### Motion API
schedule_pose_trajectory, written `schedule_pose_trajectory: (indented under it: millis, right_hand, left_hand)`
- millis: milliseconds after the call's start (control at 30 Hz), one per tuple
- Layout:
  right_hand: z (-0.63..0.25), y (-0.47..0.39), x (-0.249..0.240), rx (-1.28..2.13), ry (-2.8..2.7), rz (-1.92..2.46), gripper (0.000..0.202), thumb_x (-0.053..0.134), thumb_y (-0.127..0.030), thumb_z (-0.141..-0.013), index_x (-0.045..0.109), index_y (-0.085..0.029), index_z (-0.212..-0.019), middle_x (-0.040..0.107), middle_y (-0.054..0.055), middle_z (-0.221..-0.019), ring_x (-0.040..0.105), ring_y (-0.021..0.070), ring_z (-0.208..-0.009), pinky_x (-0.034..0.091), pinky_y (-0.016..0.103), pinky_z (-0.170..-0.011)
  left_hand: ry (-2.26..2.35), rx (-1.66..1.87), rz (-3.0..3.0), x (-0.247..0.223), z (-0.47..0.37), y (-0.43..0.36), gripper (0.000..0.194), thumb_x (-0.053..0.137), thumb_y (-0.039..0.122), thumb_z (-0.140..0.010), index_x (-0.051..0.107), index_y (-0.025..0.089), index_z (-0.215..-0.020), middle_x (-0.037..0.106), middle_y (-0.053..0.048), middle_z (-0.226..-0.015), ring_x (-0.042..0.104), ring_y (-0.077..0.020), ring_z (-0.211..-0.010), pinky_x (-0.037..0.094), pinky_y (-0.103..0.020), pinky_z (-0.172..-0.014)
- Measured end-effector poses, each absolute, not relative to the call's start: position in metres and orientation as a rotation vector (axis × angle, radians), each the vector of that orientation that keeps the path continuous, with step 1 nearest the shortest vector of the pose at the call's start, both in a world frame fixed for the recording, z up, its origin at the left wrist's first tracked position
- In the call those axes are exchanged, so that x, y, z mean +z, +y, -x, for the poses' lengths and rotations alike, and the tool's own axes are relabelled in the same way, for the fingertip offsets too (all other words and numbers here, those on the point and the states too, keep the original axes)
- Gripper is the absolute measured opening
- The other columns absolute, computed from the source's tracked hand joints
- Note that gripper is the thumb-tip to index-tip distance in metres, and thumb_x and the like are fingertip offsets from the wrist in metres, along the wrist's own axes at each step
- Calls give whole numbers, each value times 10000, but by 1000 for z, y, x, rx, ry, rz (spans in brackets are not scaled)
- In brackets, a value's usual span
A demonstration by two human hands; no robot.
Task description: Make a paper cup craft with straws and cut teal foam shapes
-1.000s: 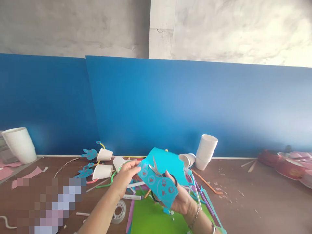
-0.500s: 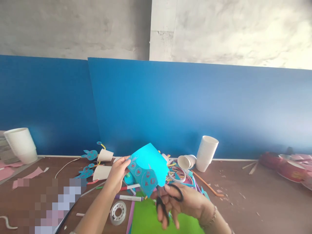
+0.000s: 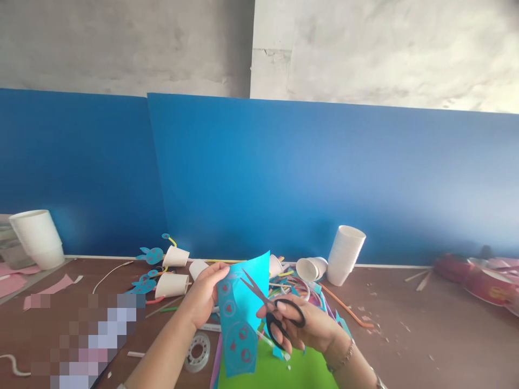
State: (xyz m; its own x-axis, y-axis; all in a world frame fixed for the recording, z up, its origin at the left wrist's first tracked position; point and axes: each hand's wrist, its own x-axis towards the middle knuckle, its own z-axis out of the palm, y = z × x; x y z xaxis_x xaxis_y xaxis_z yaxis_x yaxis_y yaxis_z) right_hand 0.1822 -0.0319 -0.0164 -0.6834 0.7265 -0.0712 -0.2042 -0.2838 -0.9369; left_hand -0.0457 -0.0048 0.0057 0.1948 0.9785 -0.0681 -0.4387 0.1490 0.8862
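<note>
Left hand [image 3: 207,296] pinches a blue sheet [image 3: 245,310], right hand [image 3: 310,324] grips black-handled scissors [image 3: 263,296], at lower centre of the frame.
The sheet carries drawn hearts and a face; the blades, slightly parted, point to upper left. Green paper [image 3: 304,373] lies at the bottom, a tape roll [image 3: 190,354] at its left, and stacked white cups [image 3: 346,256] stand on the counter [image 3: 446,346], right of centre.

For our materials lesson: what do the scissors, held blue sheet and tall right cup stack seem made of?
Scissors: likely metal blades (grey sheen); smooth black handles, probably plastic. Blue sheet: likely paper or card, matte and curved. Cup stack: matte, white, thin rims, perhaps paper; plastic possible.
</note>
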Motion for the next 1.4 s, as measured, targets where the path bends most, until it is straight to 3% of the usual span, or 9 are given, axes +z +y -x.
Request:
schedule_pose_trajectory:
  millis: [233, 467, 633, 800, 1133, 1300, 1400]
  right_hand:
    - [-172, -37, -17, 2035, -1170, 654, 540, 680, -569, -739, 672, -85, -978, 642, 39, -613, 596, 106, -447, 258, 158, -325]
    - [-168, -35, -20, 1996, -1178, 585, 518, 661, -552, -771, 665, -93, -1010, 645, 53, -675, 623, 121, -525, 307, 162, -370]
    - [-171, -38, -12, 1828, -1396, 666, 510, 643, -557, -784, 660, -89, -983, 640, 42, -654, 532, 75, -434, 326, 174, -390]
    - [-175, -39, -7, 1749, -1473, 854, 423, 693, -495, -761, 666, -107, -928, 603, -5, -579, 460, 52, -383, 202, 164, -321]
    - [-183, -37, -4, 1670, -1534, 954, 484, 732, -539, -689, 694, -87, -860, 531, -40, -460, 361, 27, -305, 139, 178, -302]
    - [-184, -33, -6, 1608, -1485, 1058, 483, 739, -520, -686, 672, -96, -906, 529, -41, -483, 397, 43, -337, 169, 184, -327]
    - [-180, -34, -5, 1511, -1441, 977, 414, 739, -442, -720, 623, -141, -980, 584, -14, -621, 488, 81, -488, 283, 187, -406]
  left_hand:
    - [712, 1104, -891, 5, 40, -9, 222, 739, 333, -705, 642, 150, -784, 651, -22, -708, 603, -144, -629, 468, -240, -584]
    - [752, 1023, -852, 6, 39, -10, 257, 783, 329, -633, 588, 166, -669, 610, 13, -606, 549, -112, -521, 436, -223, -507]
    - [829, 981, -886, 5, 40, -12, 314, 778, 392, -626, 554, 177, -667, 564, 28, -561, 509, -111, -477, 430, -231, -468]
    - [901, 978, -923, 12, 41, -15, 328, 786, 403, -596, 565, 177, -679, 554, 39, -549, 511, -101, -467, 417, -221, -490]
    - [921, 1002, -970, 18, 42, -18, 320, 776, 401, -586, 557, 179, -661, 513, 63, -518, 439, -71, -421, 319, -189, -458]
    - [955, 1111, -1002, 12, 42, -11, 321, 764, 417, -602, 582, 174, -708, 589, 29, -592, 523, -111, -514, 384, -211, -512]
    - [982, 1243, -957, 11, 44, -6, 350, 754, 445, -604, 611, 168, -765, 613, 21, -621, 533, -115, -553, 405, -212, -528]
